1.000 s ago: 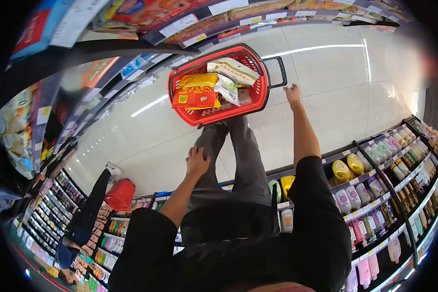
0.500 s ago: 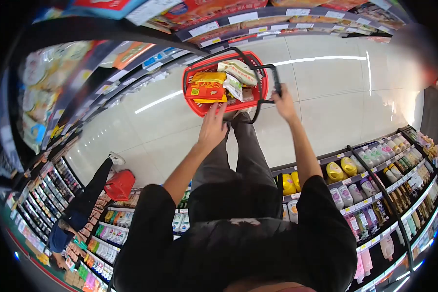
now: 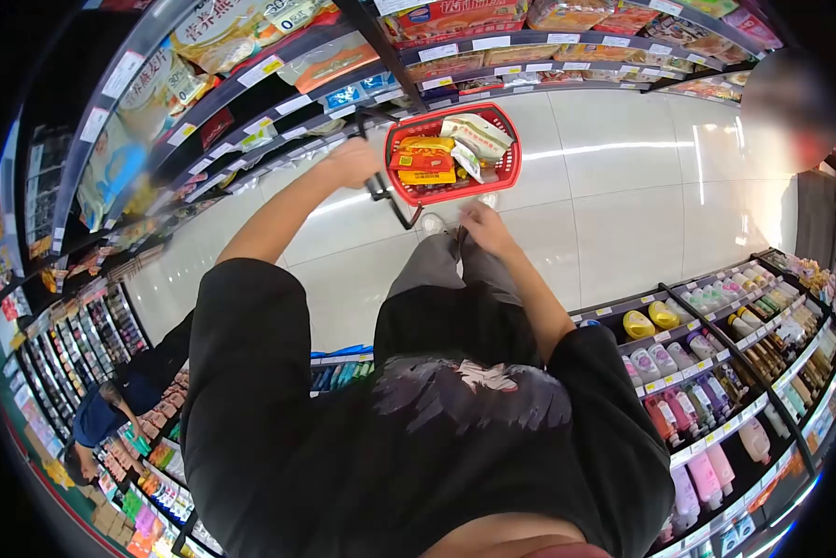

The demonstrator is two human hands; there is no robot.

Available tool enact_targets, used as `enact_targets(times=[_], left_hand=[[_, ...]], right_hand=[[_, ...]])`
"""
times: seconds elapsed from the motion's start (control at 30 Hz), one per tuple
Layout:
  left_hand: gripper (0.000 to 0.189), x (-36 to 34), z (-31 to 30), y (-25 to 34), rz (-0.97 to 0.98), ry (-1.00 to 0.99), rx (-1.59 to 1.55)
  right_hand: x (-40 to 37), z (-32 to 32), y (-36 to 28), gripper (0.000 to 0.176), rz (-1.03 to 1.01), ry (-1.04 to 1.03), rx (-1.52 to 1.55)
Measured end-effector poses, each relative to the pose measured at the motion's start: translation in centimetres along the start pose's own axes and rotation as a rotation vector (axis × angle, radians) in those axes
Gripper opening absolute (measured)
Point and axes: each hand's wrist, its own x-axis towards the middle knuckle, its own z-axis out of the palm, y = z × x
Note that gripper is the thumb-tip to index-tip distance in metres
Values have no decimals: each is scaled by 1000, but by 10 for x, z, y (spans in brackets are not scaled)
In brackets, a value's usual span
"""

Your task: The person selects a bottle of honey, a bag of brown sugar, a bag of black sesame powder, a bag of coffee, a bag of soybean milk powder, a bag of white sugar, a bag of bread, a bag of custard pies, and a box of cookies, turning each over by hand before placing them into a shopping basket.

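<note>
A red shopping basket (image 3: 509,181) is in front of my feet, its black handle (image 3: 378,186) swung over to the left side. My left hand (image 3: 355,163) is closed around that handle. Inside the basket lie a yellow and red packet (image 3: 424,160), a pale packet (image 3: 477,137) and a smaller white packet (image 3: 465,160). Below the basket's near rim, in front of my legs, is my right hand (image 3: 486,226), apart from the basket. Its fingers are curled in; whether they hold the thin dark thing beside them I cannot make out.
Shelves of packaged food (image 3: 464,65) line the far side and the left. Bottles (image 3: 660,358) stand on shelves at the near right. A person (image 3: 120,405) bends by shelves at lower left; another blurred person (image 3: 790,112) is at upper right. Pale tiled floor (image 3: 613,223) lies between.
My right hand has let go of the basket handle and come down toward my legs. My left hand has moved from the near rim onto the handle, which has swung left.
</note>
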Motion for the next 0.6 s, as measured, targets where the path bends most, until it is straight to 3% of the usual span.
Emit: enact_targets(times=[0.07, 0.1, 0.2, 0.23, 0.27, 0.3, 0.37, 0.43, 0.6], left_hand=[[8, -37, 29, -5, -115, -19, -41], [8, -63, 39, 4, -184, -19, -65], [13, -100, 114, 49, -268, -254, -138], [14, -108, 149, 73, -329, -232, -207], [17, -115, 161, 103, -357, -233, -267], [18, -120, 160, 134, -417, -237, -384], [20, -124, 166, 192, -542, -250, -507], [24, -127, 159, 233, -712, -173, -646], [16, -89, 155, 325, -844, -79, -740]], right_hand=[[-40, -22, 61, 32, 256, 36, -139], [-65, -31, 130, 33, 163, 140, -330], [-182, -78, 226, 36, 412, 261, -636], [-220, -89, 283, 33, 613, 374, -454], [-252, -102, 239, 26, 825, 500, 145], [-281, -114, 250, 21, 841, 539, 265], [-317, -126, 233, 19, 998, 680, 396], [-336, -133, 232, 17, 1060, 659, 285], [-315, -185, 234, 22, 903, 458, 272]])
